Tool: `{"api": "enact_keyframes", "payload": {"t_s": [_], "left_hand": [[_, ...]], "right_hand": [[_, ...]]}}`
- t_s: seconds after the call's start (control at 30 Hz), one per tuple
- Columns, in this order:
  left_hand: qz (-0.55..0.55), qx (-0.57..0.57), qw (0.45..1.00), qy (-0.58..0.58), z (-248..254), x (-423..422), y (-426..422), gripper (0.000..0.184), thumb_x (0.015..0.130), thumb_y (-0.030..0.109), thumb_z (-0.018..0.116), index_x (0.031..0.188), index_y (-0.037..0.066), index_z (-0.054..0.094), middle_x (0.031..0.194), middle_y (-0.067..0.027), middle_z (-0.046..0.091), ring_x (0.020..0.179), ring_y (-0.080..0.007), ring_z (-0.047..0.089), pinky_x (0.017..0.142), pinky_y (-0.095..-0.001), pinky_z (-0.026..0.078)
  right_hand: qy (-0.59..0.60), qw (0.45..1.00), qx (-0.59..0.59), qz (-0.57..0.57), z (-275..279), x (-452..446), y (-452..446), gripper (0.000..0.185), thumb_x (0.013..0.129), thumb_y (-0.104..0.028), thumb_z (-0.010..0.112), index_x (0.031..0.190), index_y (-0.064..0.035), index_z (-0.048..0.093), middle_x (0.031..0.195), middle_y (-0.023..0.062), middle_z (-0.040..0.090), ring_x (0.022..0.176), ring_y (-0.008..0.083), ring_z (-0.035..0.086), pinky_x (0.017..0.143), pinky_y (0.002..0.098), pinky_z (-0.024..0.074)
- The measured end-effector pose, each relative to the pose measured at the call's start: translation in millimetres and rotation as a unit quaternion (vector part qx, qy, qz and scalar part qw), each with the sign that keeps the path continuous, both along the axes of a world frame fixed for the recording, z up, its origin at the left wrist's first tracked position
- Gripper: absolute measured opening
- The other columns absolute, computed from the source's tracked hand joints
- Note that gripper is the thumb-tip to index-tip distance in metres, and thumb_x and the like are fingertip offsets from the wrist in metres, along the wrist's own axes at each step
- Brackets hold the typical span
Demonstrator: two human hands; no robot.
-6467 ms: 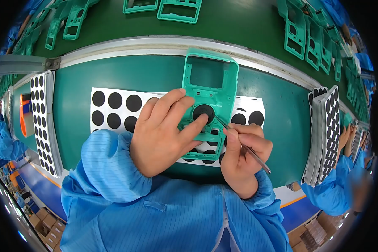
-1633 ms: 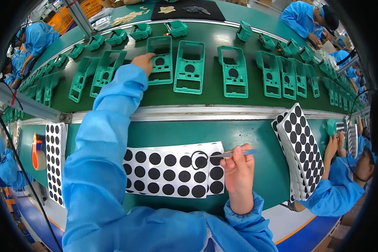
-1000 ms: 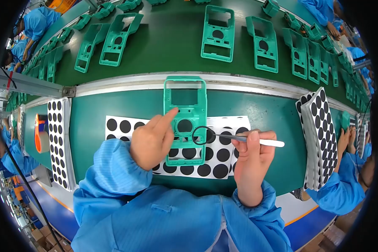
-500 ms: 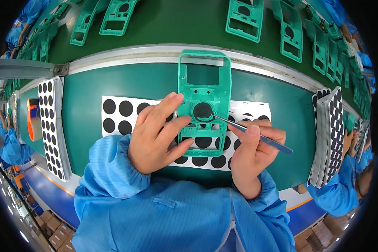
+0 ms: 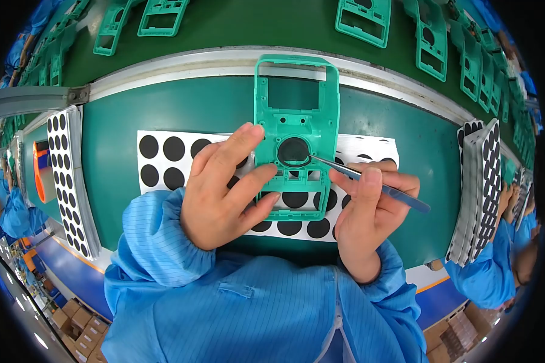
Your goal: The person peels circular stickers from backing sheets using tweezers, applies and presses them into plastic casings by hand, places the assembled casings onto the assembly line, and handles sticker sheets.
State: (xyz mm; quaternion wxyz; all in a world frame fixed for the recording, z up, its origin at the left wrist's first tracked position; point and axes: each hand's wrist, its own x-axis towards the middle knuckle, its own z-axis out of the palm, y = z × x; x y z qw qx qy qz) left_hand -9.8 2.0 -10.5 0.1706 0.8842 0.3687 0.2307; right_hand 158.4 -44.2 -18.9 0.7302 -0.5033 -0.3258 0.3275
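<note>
A green plastic housing (image 5: 327, 109) lies over a white sheet of black round stickers (image 5: 149, 147). Set in its round recess is a black disc (image 5: 293, 150). My left hand (image 5: 221, 187) has its fingers spread, with the fingertips resting on the housing's left edge and lower part. In my right hand (image 5: 372, 209) is a pair of metal tweezers (image 5: 399, 198), pinched between thumb and fingers. The tweezers' tip touches or nearly touches the lower right edge of the disc; exact contact is too small to tell.
Stacks of sticker sheets stand at the left (image 5: 66, 181) and right (image 5: 481, 187). An orange tape dispenser (image 5: 40, 172) sits at far left. Beyond a metal rail (image 5: 181, 59), several green housings (image 5: 430, 48) lie on a green belt (image 5: 254, 24). Other people in blue sleeves (image 5: 484, 272) are at both sides.
The tweezers' tip has shifted slightly down along the disc's right edge. The camera view has moved a little, and the housings on the belt have changed position. My left hand stays at the housing.
</note>
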Motion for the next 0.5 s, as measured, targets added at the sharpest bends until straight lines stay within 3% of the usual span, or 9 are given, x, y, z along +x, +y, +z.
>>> {"api": "enact_keyframes", "payload": {"t_s": [0.5], "left_hand": [[0.006,-0.002,1.000,-0.017,0.9,0.6,0.6,0.034,0.056,0.012,0.070,0.087,0.006,0.059,0.117,-0.0188,0.046,0.106,-0.0308,0.049,0.078,-0.0362,0.039]], "right_hand": [[-0.003,1.000,-0.003,0.003,1.6,-1.5,1.7,0.021,0.083,-0.003,0.051,0.090,0.0016,0.032,0.076,0.0153,0.052,0.066,0.0163,0.056,0.059,0.0264,0.0543]]}}
